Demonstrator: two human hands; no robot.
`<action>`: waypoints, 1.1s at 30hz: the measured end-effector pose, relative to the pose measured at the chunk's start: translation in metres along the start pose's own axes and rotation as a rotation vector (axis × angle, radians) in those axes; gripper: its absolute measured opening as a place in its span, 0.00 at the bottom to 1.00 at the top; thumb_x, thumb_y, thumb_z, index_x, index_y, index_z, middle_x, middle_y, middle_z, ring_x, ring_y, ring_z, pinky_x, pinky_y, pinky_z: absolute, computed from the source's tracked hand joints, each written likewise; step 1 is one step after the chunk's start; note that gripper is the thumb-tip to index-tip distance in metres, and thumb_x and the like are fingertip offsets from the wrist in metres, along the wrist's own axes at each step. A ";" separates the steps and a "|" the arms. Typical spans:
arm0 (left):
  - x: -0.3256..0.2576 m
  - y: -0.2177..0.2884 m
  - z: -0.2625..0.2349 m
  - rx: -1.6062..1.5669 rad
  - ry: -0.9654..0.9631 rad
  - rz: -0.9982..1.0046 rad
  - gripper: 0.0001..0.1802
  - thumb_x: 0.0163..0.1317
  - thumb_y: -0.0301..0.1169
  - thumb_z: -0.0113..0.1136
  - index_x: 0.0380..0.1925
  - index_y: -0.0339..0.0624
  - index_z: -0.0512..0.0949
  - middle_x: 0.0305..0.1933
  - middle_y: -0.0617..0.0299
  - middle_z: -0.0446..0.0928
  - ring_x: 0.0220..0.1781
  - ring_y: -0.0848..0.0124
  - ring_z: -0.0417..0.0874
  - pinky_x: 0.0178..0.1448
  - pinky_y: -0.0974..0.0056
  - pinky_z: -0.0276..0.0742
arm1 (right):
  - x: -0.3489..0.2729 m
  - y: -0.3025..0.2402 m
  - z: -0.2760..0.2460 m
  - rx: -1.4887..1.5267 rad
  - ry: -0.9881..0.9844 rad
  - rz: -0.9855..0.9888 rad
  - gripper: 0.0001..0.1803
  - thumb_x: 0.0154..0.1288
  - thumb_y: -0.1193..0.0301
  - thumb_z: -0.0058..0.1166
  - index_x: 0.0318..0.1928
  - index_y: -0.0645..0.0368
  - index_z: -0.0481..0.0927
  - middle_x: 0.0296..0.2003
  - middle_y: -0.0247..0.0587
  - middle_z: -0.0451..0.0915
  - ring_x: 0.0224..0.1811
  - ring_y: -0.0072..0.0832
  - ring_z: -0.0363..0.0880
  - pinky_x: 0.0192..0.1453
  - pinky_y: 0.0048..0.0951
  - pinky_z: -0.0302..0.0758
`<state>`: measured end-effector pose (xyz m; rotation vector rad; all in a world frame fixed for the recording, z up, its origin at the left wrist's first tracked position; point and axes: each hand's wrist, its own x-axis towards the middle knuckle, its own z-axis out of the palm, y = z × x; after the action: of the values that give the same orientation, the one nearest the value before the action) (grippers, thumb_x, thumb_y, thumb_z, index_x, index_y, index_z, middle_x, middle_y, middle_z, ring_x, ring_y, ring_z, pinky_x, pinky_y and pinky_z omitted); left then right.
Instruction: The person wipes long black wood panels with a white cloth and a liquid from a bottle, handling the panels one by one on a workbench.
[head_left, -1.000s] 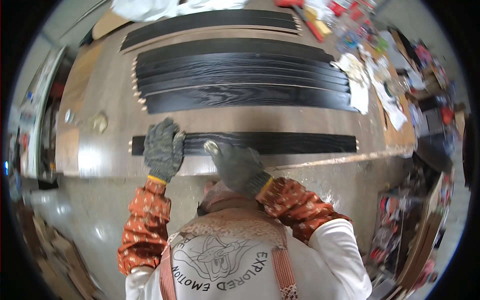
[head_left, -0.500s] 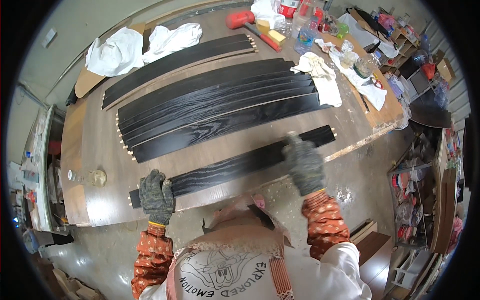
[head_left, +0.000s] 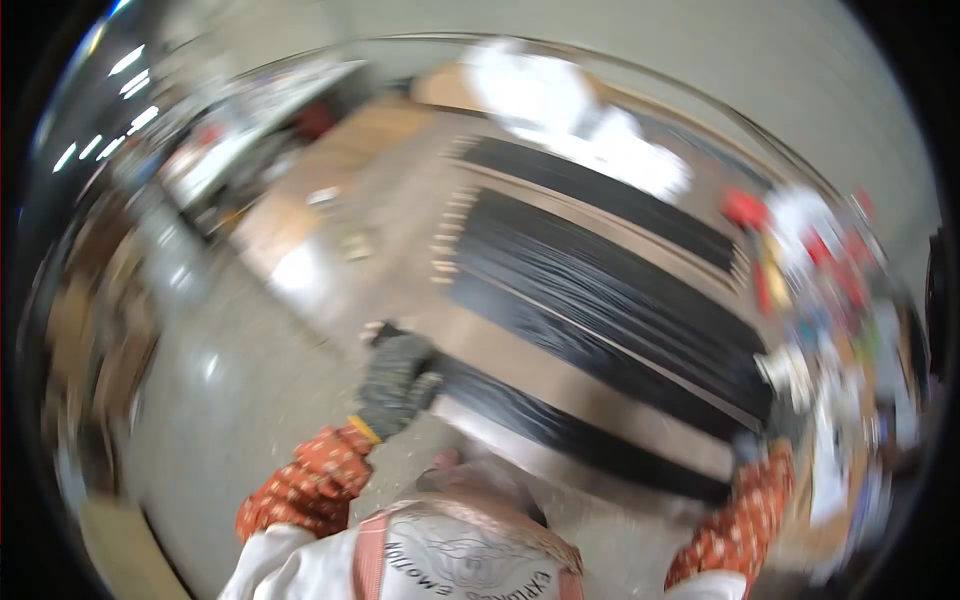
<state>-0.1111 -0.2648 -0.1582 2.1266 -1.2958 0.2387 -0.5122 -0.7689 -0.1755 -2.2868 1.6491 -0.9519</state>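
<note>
The picture is smeared by motion. A long black wood-grain board (head_left: 585,435) lies along the near edge of the brown worktable (head_left: 400,215). My left hand (head_left: 397,377), in a dark grey glove, grips the board's left end. At the board's right end my right hand (head_left: 750,452), gloved too, holds on, though it is blurred and partly hidden. Both sleeves are orange-red patterned.
Several more black boards (head_left: 610,290) lie side by side farther back on the table, one apart at the rear (head_left: 600,195). White cloths (head_left: 590,130) sit behind them. Red and mixed small items (head_left: 800,260) crowd the right end. Grey floor is at the left.
The view has swung sharply, so the table now runs diagonally. My hands, close together a second ago, have spread to the two ends of the near board.
</note>
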 end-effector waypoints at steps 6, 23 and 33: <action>-0.009 -0.020 -0.006 0.162 0.005 -0.187 0.25 0.60 0.45 0.61 0.52 0.41 0.75 0.56 0.49 0.74 0.58 0.53 0.74 0.62 0.53 0.69 | 0.010 -0.102 0.056 -0.085 -0.022 -0.382 0.31 0.63 0.57 0.54 0.62 0.62 0.68 0.58 0.56 0.71 0.60 0.45 0.71 0.62 0.44 0.67; 0.097 0.035 0.080 -2.287 0.186 0.373 0.29 0.54 0.52 0.64 0.42 0.34 0.79 0.38 0.53 0.79 0.39 0.64 0.80 0.41 0.60 0.76 | -0.195 -0.382 0.060 1.121 -0.559 -0.603 0.32 0.61 0.59 0.56 0.60 0.68 0.69 0.64 0.54 0.62 0.68 0.46 0.60 0.70 0.43 0.57; 0.074 -0.022 0.038 -1.485 -0.080 -0.074 0.28 0.59 0.46 0.57 0.52 0.37 0.73 0.47 0.54 0.76 0.47 0.62 0.77 0.49 0.56 0.73 | -0.223 -0.421 0.078 1.232 -0.775 -0.150 0.36 0.67 0.54 0.46 0.67 0.63 0.55 0.66 0.52 0.59 0.67 0.38 0.61 0.71 0.40 0.58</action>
<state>-0.0610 -0.3349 -0.1635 0.8716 -0.8856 -0.6655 -0.1748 -0.4272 -0.1230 -1.5212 0.3382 -0.6379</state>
